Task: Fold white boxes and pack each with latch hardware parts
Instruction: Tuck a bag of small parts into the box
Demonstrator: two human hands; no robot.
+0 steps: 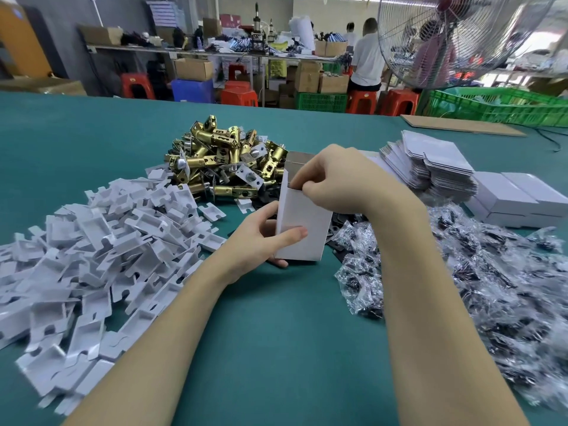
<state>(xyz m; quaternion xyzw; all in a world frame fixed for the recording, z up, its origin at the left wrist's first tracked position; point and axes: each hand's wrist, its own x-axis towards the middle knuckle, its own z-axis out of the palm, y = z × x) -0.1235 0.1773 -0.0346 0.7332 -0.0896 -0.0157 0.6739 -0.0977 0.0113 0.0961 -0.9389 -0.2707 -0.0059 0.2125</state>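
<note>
An upright white box [302,222] stands on the green table [270,327] at the centre, its top flap open. My left hand [261,238] grips its lower left side, thumb across the front. My right hand [335,179] is at the box's open top with curled fingers pinching at the rim; what they pinch is hidden. Behind the box lies a heap of brass latches [224,158]. White cardboard inserts [101,250] are piled on the left. Clear bags of dark screws [479,281] cover the right.
A stack of flat unfolded white boxes [436,167] and a few closed white boxes [519,198] sit at the right. Dark plates [338,221] lie under the box. A standing fan [461,35], green crates [498,106] and people at benches are beyond the table.
</note>
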